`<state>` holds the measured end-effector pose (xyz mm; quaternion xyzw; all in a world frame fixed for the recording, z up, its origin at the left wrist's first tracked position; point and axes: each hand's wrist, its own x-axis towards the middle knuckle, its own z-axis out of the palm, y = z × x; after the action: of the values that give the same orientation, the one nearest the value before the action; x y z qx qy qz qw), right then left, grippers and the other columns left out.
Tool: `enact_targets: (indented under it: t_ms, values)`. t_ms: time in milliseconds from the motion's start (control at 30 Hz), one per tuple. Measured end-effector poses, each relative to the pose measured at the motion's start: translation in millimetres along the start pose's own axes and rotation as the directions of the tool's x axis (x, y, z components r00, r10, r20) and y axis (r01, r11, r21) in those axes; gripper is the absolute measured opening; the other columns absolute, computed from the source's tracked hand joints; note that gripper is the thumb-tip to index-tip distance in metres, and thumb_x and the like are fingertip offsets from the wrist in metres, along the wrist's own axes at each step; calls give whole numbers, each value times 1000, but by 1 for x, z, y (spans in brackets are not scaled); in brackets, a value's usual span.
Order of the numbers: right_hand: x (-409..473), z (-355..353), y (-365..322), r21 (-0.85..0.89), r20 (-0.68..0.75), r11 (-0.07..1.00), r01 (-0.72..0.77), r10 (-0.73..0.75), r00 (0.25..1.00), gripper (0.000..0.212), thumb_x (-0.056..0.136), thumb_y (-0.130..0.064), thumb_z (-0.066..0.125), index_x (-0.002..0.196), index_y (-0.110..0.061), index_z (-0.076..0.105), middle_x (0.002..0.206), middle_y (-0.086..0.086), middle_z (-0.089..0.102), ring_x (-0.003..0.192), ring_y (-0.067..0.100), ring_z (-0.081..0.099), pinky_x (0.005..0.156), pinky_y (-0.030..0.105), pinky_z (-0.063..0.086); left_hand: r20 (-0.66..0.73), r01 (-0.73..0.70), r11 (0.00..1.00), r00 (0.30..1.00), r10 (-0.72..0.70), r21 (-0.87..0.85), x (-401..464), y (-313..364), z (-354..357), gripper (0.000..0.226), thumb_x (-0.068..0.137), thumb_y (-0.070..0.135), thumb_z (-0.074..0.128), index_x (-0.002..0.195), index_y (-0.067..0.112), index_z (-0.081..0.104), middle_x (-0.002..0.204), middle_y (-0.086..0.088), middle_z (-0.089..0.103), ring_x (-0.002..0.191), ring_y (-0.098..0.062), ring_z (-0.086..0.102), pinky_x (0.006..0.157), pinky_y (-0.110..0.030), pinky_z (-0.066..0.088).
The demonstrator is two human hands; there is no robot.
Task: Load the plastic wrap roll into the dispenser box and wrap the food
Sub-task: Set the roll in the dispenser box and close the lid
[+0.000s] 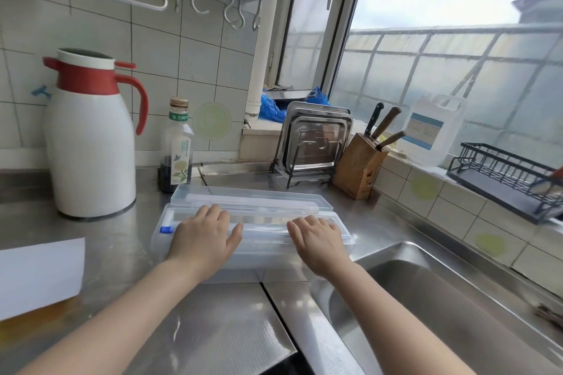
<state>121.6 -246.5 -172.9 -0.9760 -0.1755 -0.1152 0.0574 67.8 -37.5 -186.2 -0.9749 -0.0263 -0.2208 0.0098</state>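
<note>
Head view. A clear plastic dispenser box (253, 240) lay on the steel tabletop (213, 329) just left of the sink (426, 298), its long axis running left to right across the scene. Its lid (249, 199) stood folded back on the far side, so the trough faced upward. The left hand (204, 237) rested palm down over the left half of the box, fingers straight and lightly spread, reaching over the near wall toward the interior. The right hand (316, 237) lay likewise over the right half, fingers extended and gripping nothing that could be seen. A pale cylinder, probably the plastic wrap roll (265, 227), appeared to lie inside along the box's length between and beneath both hands; the clear walls made its edges hard to trace. A blue slider (166, 229) sat at the left end, just beside the left hand. Neither hand was plainly nearer the roll, as each covered one end. Judged from this arrangement, the roll was being pressed into its seat, and the coming move would turn on keeping it parallel to the box. No food was visible.
</note>
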Motion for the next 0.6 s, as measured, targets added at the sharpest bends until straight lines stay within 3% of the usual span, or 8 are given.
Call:
enact_targets:
  t_ms: [167,300,433,600]
  values:
    - [6,-3,3,77,64,997,-10,6,998,43,100,-43,24,114,-24,59,118,7,58,112,28,51,93,38,34,140,-44,993,988,59,-110,8,-11,-19,40,100,41,26,91,20,58,100,5,55,102,-17,54,68,-30,38]
    - [6,-4,7,178,10,984,-17,15,1000,37,99,-40,34,106,-19,64,111,8,59,109,27,51,92,36,37,182,-45,997,982,56,-65,20,-17,-34,37,97,29,33,63,18,42,87,-3,61,86,-26,59,64,-30,39]
    - [5,-3,9,207,-35,978,-1,8,999,34,98,-40,39,104,-16,64,107,8,58,105,26,51,90,35,39,210,-22,992,976,49,-127,31,-20,-39,24,90,21,50,78,19,70,91,2,71,90,-23,65,72,-31,52]
    - [4,-3,8,202,-49,979,9,0,999,34,99,-39,38,103,-16,63,107,8,58,104,27,51,90,36,38,321,65,958,947,29,-278,41,-25,-44,9,79,20,67,77,18,76,76,5,71,81,-17,68,78,-35,56]
